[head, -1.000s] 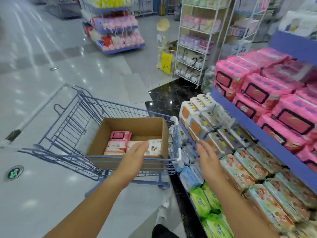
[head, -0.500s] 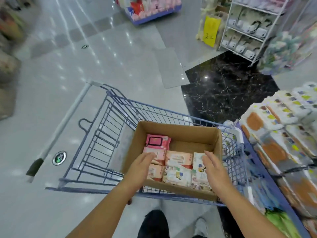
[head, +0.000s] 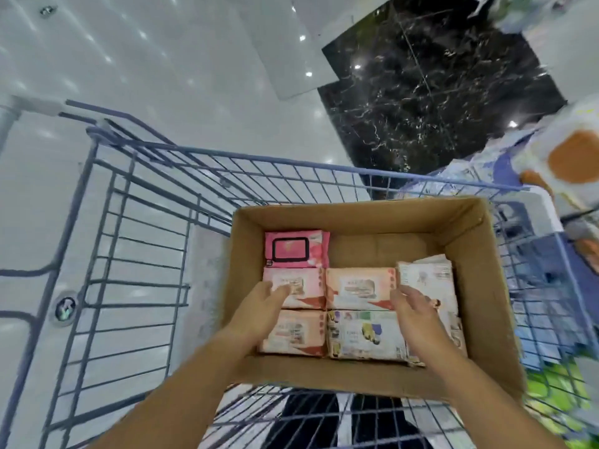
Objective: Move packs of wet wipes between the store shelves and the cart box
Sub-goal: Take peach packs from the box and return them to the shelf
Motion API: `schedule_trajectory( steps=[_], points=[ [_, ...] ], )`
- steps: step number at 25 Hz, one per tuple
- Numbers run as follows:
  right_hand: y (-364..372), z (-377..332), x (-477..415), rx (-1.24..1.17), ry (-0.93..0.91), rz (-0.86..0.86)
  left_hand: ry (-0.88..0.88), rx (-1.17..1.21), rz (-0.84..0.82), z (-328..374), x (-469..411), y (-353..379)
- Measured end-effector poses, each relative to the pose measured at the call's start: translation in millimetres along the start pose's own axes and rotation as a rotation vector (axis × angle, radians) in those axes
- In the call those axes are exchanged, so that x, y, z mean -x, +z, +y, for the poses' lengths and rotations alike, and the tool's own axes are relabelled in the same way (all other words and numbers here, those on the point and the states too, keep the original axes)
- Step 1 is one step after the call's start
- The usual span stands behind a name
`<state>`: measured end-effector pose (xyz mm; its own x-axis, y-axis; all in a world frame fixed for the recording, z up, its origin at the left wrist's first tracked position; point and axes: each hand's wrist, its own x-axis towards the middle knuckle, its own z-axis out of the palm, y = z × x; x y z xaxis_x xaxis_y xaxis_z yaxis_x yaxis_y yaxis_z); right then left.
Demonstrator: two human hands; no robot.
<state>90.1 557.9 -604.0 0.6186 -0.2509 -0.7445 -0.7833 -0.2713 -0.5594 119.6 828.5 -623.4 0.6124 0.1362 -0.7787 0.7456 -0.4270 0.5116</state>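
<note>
A brown cardboard box sits in the blue wire cart. Inside lie several wipe packs: a bright pink pack at the back left, peach packs in the middle and front left, a white printed pack at the front, and a white pack leaning at the right. My left hand reaches into the box, fingertips on a pale pink pack. My right hand hovers, fingers spread, over the right-hand packs. Neither hand holds anything.
Store shelves with white-and-orange packs and green packs stand at the right, close to the cart. Glossy white floor and a black marble patch lie beyond. My legs show under the cart's near edge.
My view has tipped down from the shelves onto the cart. Both hands have moved from the shelf side forward into the box, over the packs.
</note>
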Motion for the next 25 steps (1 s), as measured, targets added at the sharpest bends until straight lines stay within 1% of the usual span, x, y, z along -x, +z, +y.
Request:
schedule_trajectory(
  steps=[2, 4, 6, 9, 12, 16, 19, 23, 25],
  points=[
    [6.8, 9.5, -31.3, 0.030, 0.058, -0.007, -0.079, -0.048, -0.025, -31.2, -56.4, 5.6],
    [11.9, 15.2, -56.0, 0.030, 0.089, -0.007, -0.139, -0.098, -0.040, -25.8, -69.9, 10.4],
    [22.1, 18.5, -76.7, 0.004, 0.118, -0.013, -0.157, -0.117, -0.020, -27.5, -83.7, 17.7],
    [36.9, 21.5, -99.8, -0.108, 0.206, -0.032, -0.205, -0.053, 0.050, -37.0, -99.9, 29.1],
    [45.5, 20.3, -116.8, -0.127, 0.245, -0.006, -0.179, -0.114, 0.117, -32.8, -98.0, 42.6],
    [45.1, 37.3, -126.2, 0.085, 0.170, -0.015, -0.113, -0.159, 0.101, -40.1, -95.0, 44.4],
    [39.6, 39.4, -122.8, 0.118, 0.165, -0.076, -0.091, -0.105, 0.101, -45.0, -93.6, 42.5],
    [38.6, 37.0, -130.0, 0.067, 0.261, -0.162, -0.264, -0.031, 0.130, -31.9, -109.3, 47.9],
    [42.1, 40.3, -134.1, -0.006, 0.324, -0.110, -0.338, 0.015, 0.143, -24.0, -120.5, 47.7]
  ],
)
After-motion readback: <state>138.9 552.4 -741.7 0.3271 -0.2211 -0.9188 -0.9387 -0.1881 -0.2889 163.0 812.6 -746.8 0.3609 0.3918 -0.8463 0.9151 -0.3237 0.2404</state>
